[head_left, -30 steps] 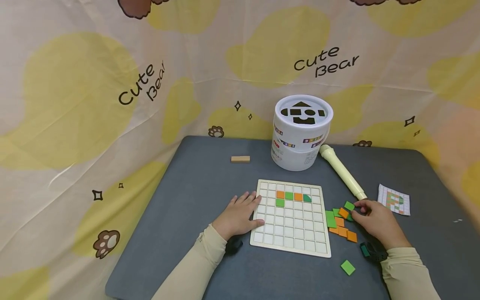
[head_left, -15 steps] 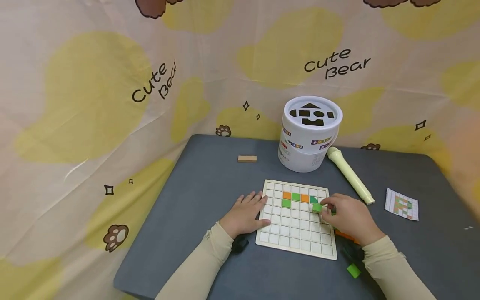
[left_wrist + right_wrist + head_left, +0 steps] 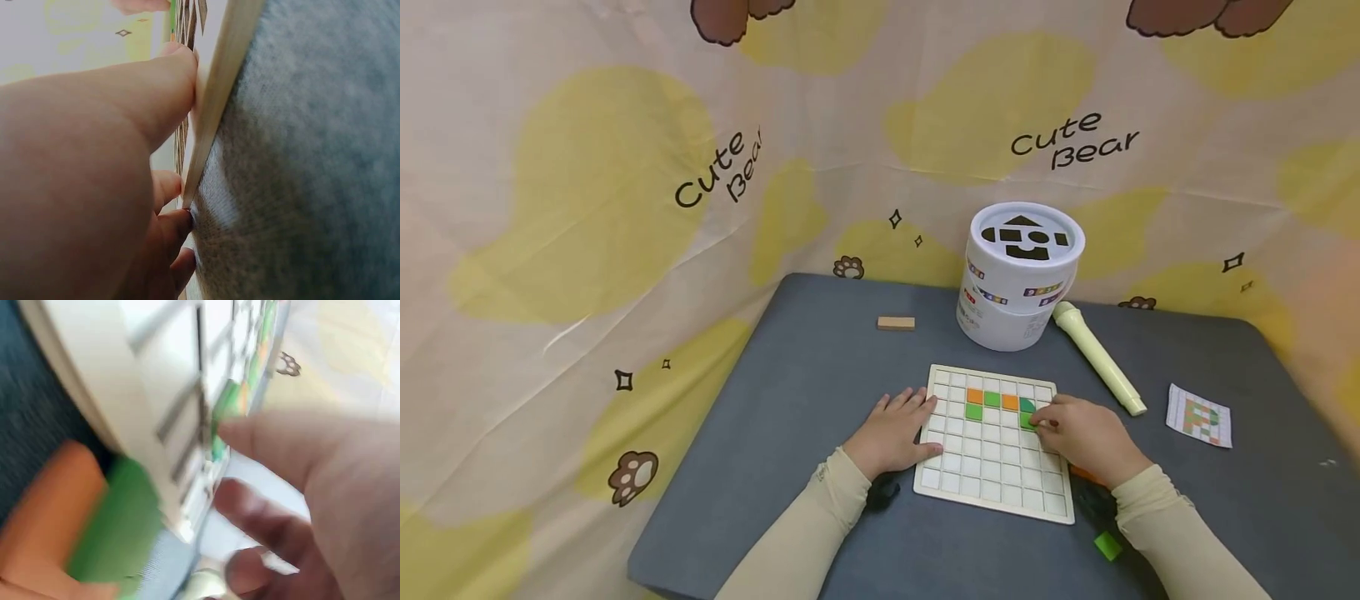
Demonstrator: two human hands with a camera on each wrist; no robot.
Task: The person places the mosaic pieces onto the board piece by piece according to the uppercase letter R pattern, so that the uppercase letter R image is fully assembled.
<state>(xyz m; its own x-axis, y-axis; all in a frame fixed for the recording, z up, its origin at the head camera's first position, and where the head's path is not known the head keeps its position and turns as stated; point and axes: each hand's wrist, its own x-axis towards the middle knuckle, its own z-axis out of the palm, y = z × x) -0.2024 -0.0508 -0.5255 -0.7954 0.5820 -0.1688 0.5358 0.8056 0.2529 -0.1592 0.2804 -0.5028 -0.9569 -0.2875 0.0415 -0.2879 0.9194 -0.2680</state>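
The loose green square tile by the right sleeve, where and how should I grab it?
Probably pinch two opposite edges, coming from above and the left: the loose green square tile lies flat, looks thin, and the beige right sleeve crowds its right side.

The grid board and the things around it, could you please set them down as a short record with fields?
Grid board: flat on the table, with coloured tiles on it
Left hand: on the board's left edge
Right hand: at a green tile on the board; grip unclear
Behind board: white bucket, wooden block
Right of board: yellow stick, picture card
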